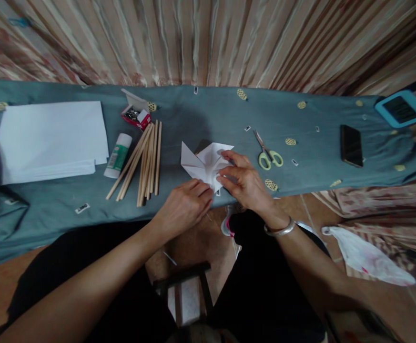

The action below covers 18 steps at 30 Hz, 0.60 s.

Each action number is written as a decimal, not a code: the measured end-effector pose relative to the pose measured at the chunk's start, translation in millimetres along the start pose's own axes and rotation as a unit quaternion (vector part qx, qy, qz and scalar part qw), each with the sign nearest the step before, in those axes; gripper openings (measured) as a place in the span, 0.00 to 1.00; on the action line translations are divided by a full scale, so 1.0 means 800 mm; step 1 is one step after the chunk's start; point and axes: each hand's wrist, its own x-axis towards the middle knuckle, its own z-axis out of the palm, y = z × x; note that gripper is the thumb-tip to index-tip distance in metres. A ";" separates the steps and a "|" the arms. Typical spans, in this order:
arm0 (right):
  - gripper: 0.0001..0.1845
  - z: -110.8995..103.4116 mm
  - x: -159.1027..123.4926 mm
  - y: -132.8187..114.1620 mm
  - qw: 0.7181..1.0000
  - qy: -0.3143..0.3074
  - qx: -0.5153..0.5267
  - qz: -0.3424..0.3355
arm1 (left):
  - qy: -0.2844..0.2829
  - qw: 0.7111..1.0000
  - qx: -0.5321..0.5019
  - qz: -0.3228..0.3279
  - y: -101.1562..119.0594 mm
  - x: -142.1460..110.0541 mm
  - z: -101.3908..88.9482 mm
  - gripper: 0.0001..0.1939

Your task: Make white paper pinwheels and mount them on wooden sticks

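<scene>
A white paper pinwheel (pixel 205 164), with pointed folded blades, lies near the front edge of the cloth-covered table. My left hand (pixel 188 202) has its fingers closed on the pinwheel's near edge; their tips are partly hidden. From the right, my right hand (pixel 245 181) grips the same paper with bent fingers, its thumb and fingertips at the right-hand folds. Something small and dark shows behind the paper, too unclear to name. Green-handled scissors (pixel 268 151) rest a little to the right of my right hand.
Wooden sticks (pixel 150 162) lie left of the paper, beside a glue stick (pixel 118 155) and an open red box (pixel 136 116) of small metal pieces. A stack of white paper (pixel 52 140) is farther left. At right are a phone (pixel 351 145) and a blue-framed device (pixel 401 108).
</scene>
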 end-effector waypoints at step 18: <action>0.12 0.015 0.006 0.005 1.000 0.012 -0.018 0.003 | 0.026 1.000 -0.012 0.010 -0.002 0.000 0.006 0.12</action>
